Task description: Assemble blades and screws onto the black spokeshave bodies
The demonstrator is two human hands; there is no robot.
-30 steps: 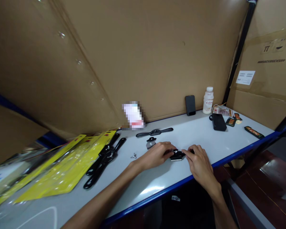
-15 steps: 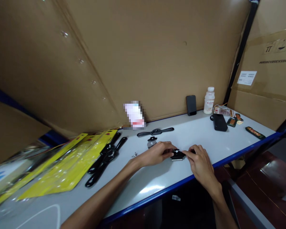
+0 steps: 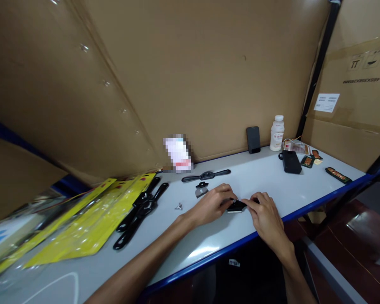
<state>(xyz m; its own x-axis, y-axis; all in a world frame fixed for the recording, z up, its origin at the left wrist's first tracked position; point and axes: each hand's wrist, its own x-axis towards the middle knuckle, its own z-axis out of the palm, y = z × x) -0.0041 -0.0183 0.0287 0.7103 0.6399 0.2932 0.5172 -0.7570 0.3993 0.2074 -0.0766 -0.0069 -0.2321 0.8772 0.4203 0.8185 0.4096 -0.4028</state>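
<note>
The left hand (image 3: 212, 206) and right hand (image 3: 265, 214) hide most of the black part (image 3: 236, 206). The card (image 3: 178, 154) is pixelated; the box label (image 3: 326, 102) is unreadable.

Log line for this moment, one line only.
left hand: fingers on small black part | right hand: fingers on its other end | part: on or just above white table | nearby: black two-handled tool, wing nut

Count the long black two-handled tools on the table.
3 visible: one tool lies alone beyond the left hand; two overlap in a pile beside the yellow packs. More may be hidden in that pile.
</note>
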